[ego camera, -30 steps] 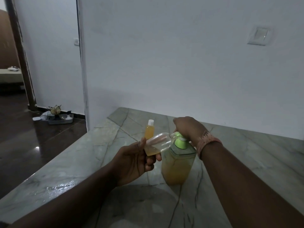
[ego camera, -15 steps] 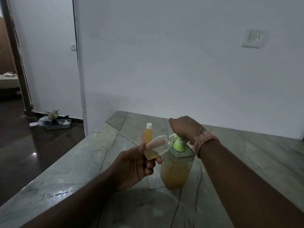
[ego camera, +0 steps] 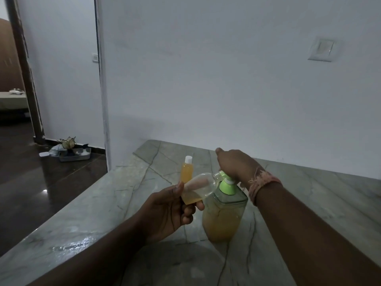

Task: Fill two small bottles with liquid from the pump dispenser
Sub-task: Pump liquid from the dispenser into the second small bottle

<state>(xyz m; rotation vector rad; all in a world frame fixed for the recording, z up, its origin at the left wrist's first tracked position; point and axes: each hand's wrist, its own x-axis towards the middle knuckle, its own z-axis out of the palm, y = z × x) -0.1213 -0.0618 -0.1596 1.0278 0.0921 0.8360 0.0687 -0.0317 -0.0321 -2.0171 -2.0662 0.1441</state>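
Observation:
A clear pump dispenser point(ego camera: 223, 215) with a green pump head and yellow liquid stands on the marble counter point(ego camera: 127, 203). My right hand point(ego camera: 235, 165) rests on top of the pump head, fingers bent over it. My left hand point(ego camera: 171, 211) grips a small clear bottle point(ego camera: 200, 187), tilted with its mouth at the green nozzle; a little yellow liquid sits in its lower end. A second small bottle point(ego camera: 187, 170), full of yellow liquid and closed with a white cap, stands upright behind it on the counter.
The white wall runs along the counter's far side, with a switch plate point(ego camera: 321, 48) high on the right. The counter's left edge drops to a dark floor, where a grey tray with clutter point(ego camera: 72, 152) lies by a doorway.
The view has shifted slightly. My right hand and the pump head have risen a little; the left hand keeps the tilted bottle at the nozzle.

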